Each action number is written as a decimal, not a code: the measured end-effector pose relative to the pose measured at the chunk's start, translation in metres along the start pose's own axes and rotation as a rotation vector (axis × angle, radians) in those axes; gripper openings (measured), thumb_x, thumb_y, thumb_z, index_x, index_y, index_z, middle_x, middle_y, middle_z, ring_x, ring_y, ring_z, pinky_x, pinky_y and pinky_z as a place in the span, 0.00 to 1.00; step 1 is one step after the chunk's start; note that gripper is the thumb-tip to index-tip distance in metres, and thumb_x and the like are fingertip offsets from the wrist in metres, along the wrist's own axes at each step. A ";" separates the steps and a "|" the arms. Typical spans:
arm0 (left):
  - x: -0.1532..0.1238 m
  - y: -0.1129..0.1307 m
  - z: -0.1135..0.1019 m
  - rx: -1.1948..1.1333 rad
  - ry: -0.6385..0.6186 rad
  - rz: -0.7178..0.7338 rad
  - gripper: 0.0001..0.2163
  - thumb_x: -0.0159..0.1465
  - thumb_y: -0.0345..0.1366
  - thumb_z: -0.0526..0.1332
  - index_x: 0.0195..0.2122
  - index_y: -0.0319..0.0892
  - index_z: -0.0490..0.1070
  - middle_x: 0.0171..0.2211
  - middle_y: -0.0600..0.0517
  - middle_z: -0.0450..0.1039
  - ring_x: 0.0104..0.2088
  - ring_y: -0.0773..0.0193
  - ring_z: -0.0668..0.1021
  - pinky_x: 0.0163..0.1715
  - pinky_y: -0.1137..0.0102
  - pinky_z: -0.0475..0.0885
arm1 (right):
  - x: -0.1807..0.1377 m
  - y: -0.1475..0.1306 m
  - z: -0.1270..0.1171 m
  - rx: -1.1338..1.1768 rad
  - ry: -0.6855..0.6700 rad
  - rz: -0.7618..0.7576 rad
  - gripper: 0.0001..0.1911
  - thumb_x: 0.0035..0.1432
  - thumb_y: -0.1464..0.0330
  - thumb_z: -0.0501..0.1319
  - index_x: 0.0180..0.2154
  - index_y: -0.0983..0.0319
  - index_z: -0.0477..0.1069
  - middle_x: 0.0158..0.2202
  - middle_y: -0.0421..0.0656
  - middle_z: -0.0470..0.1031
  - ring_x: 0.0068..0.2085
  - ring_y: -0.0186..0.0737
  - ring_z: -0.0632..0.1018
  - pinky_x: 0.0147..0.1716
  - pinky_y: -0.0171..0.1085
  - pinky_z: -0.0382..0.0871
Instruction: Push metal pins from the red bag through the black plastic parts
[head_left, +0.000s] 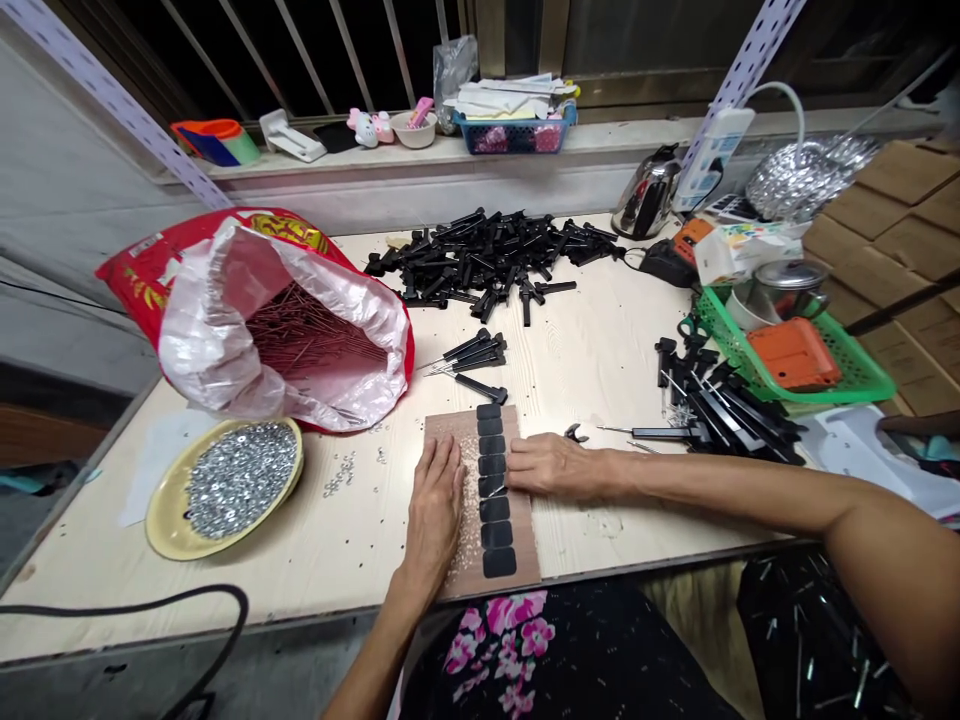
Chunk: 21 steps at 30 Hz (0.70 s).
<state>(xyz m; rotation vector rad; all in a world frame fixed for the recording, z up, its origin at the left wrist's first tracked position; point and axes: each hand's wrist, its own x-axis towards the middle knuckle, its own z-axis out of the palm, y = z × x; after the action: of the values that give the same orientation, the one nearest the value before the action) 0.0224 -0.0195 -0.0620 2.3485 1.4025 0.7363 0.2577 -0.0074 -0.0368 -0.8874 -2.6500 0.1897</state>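
At the near edge of the worktop [600,350], the left hand [435,495] lies flat and fully spread on a brown board [523,545], palm down and holding nothing. It seems to pin the board so it cannot slide. Just right of it, a column of black pads [495,500] runs down the board, with tiny metal washers [471,505] scattered between hand and pads.

The right hand [551,463] rests palm down on the board's other side, fingers reaching the column. A thin pin shows at its fingertips, but I cannot tell whether it is pinched.

The supplies sit within an arm's sweep:
- **Left of the left hand:** a yellow plate of washers [240,478].
- **Beyond that plate:** an open red bag of pins [300,320], its mouth facing the hands.
- **Ahead of both hands:** a few black handles [476,352], then a large heap of them [487,255].
- **Right of the right hand:** pinned handles [720,405] against a green basket [825,375].

Bare wood remains ahead of the right hand. The board's near end overhangs the worktop's edge.
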 end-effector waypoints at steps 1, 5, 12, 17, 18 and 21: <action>0.000 0.000 0.000 0.006 0.001 -0.001 0.19 0.67 0.36 0.49 0.57 0.38 0.64 0.59 0.44 0.63 0.64 0.55 0.58 0.60 0.54 0.60 | 0.000 0.001 0.000 -0.001 -0.001 0.018 0.16 0.67 0.75 0.45 0.33 0.63 0.69 0.30 0.40 0.69 0.32 0.33 0.67 0.29 0.32 0.65; 0.001 0.001 0.000 0.018 -0.002 -0.003 0.18 0.67 0.36 0.49 0.56 0.36 0.65 0.59 0.43 0.64 0.64 0.55 0.58 0.60 0.55 0.60 | -0.002 -0.002 0.001 -0.050 0.017 0.106 0.16 0.67 0.74 0.44 0.35 0.64 0.70 0.30 0.41 0.69 0.33 0.34 0.67 0.29 0.33 0.63; 0.001 0.003 -0.001 0.015 -0.003 -0.006 0.18 0.68 0.36 0.49 0.57 0.38 0.65 0.59 0.45 0.64 0.64 0.56 0.57 0.60 0.54 0.61 | -0.007 -0.011 0.007 -0.038 0.019 0.024 0.15 0.68 0.73 0.46 0.34 0.63 0.69 0.31 0.41 0.69 0.34 0.36 0.66 0.29 0.34 0.61; -0.001 0.002 0.000 0.066 -0.017 0.017 0.19 0.68 0.35 0.48 0.57 0.34 0.64 0.59 0.43 0.63 0.64 0.56 0.57 0.60 0.55 0.60 | -0.001 0.004 0.002 -0.044 0.063 0.155 0.15 0.68 0.72 0.46 0.34 0.64 0.69 0.30 0.41 0.69 0.33 0.35 0.66 0.28 0.33 0.63; -0.001 0.001 0.000 0.073 -0.015 0.021 0.19 0.68 0.35 0.48 0.57 0.34 0.64 0.59 0.42 0.63 0.64 0.56 0.57 0.60 0.55 0.60 | 0.000 0.006 0.001 -0.053 0.084 0.223 0.15 0.67 0.72 0.46 0.33 0.64 0.69 0.29 0.42 0.68 0.33 0.35 0.66 0.27 0.33 0.63; -0.001 0.000 0.001 0.078 -0.010 0.030 0.19 0.68 0.35 0.48 0.57 0.33 0.64 0.59 0.42 0.64 0.64 0.56 0.57 0.60 0.55 0.61 | -0.002 0.002 0.002 -0.036 0.061 0.199 0.16 0.67 0.73 0.46 0.32 0.64 0.68 0.27 0.40 0.67 0.32 0.34 0.65 0.27 0.32 0.64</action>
<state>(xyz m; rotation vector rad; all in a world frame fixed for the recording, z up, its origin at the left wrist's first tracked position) 0.0229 -0.0202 -0.0624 2.4335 1.4199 0.6892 0.2595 -0.0071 -0.0395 -1.1501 -2.5148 0.1607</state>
